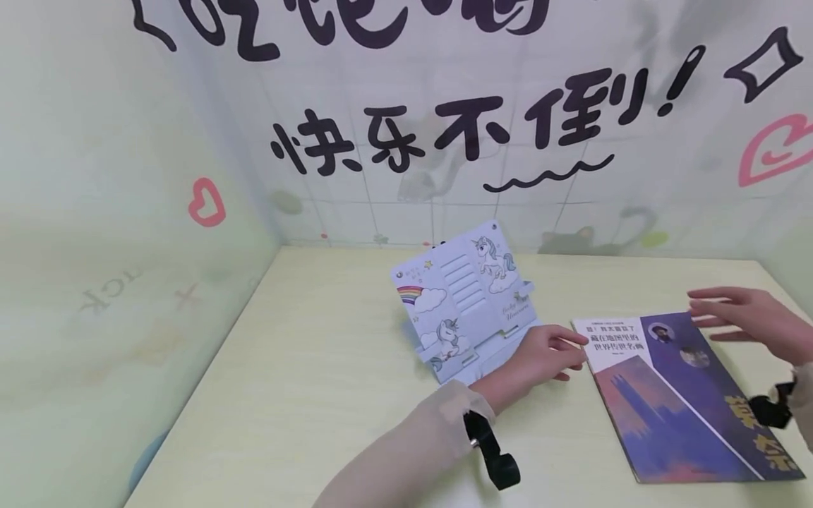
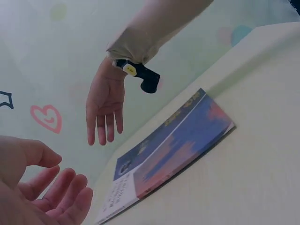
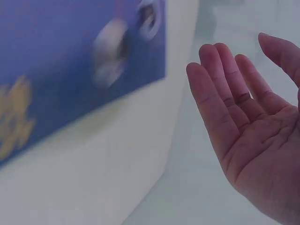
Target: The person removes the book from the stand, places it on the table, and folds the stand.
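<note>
A thin book (image 1: 673,409) with a purple, blue and pink cover lies flat on the table. Just left of its top corner, my left hand (image 1: 546,356) hovers with relaxed, slightly bent fingers and holds nothing. My right hand (image 1: 756,317) is over the book's upper right edge, fingers straight, palm facing inward and bare in the right wrist view. Behind my left hand leans a pale blue book stand (image 1: 466,303) printed with unicorns, a rainbow and clouds; my left hand and sleeve cover part of its lower front.
The pale wooden table (image 1: 305,367) runs back to a wall (image 1: 356,219) with black lettering and hearts. Another pale wall (image 1: 127,296) borders the table on the left. Black wrist cameras (image 1: 492,451) are strapped over both sleeves.
</note>
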A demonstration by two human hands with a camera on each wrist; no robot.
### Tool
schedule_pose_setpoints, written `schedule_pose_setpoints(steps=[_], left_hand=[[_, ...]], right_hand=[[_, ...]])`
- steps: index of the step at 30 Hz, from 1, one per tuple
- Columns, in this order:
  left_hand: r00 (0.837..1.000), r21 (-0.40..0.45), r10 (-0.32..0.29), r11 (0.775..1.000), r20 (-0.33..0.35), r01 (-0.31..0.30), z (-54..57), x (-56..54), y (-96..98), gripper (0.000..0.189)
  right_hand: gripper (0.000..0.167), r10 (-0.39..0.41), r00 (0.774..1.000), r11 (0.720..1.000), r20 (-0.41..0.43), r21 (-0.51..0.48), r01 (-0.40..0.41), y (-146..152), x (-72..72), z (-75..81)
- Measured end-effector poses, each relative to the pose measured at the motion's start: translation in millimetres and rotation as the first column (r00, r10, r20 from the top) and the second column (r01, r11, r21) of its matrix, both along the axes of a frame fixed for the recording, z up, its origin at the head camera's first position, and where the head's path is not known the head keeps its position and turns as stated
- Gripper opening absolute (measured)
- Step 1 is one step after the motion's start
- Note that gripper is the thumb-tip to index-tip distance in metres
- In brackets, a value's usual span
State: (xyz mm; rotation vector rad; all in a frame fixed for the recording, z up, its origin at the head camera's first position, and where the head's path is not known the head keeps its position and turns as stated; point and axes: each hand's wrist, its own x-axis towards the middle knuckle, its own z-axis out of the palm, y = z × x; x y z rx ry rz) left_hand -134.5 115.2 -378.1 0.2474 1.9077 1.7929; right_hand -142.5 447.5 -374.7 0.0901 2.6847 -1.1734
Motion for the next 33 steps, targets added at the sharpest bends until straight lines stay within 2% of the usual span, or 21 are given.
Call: schedule_pose_setpoints(steps=[1,2,6,10,14,19,25,29,33], left_hand=[[1.000,0.004,-0.010,1.000,-0.020,0.010,3.3,-2.0,-6.0,0.019],[0.999,0.005,-0.016,1.000,-0.038,0.016,6.4,-4.1,-12.0,0.019],[0.995,-0.004,-0.010,1.000,-0.099,0.010,12.8,-13.8,-39.0,0.020],[0.989,-0.043,0.037,0.998,-0.146,-0.044,14.1,-25.4,-73.8,0.022],[0.978,-0.090,0.104,0.988,-0.180,-0.121,14.2,-36.2,-108.4,0.023],[0.962,-0.088,0.189,0.974,-0.196,-0.209,13.0,-41.7,-144.5,0.022],[0.942,-0.103,0.229,0.960,-0.245,-0.260,12.1,-38.2,-178.7,0.020],[0.928,-0.123,0.283,0.940,-0.244,-0.319,8.1,-37.6,-193.2,0.020],[0.910,-0.126,0.343,0.917,-0.231,-0.377,-0.4,-40.6,-198.7,0.021]], right_hand=[[0.061,0.012,1.000,1.000,-0.005,0.016,-0.012,-15,-7.6,8.0],[0.059,0.030,1.000,1.000,-0.007,0.010,-0.030,-28,-15.2,14.8],[0.053,0.131,0.991,0.987,-0.010,-0.090,-0.132,-77,-45.0,36.7],[0.052,0.221,0.975,0.961,-0.015,-0.165,-0.220,-125,-72.3,46.9],[0.053,0.273,0.962,0.946,-0.024,-0.174,-0.273,-161,-93.0,48.9],[0.051,0.263,0.964,0.946,-0.033,-0.185,-0.265,-185,-107.5,46.9],[0.054,0.258,0.966,0.943,-0.017,-0.214,-0.256,-200,-117.3,39.5],[0.055,0.248,0.969,0.946,-0.021,-0.210,-0.247,-208,-122.4,32.4],[0.054,0.231,0.973,0.948,-0.029,-0.220,-0.231,-216,-125.7,24.0]])
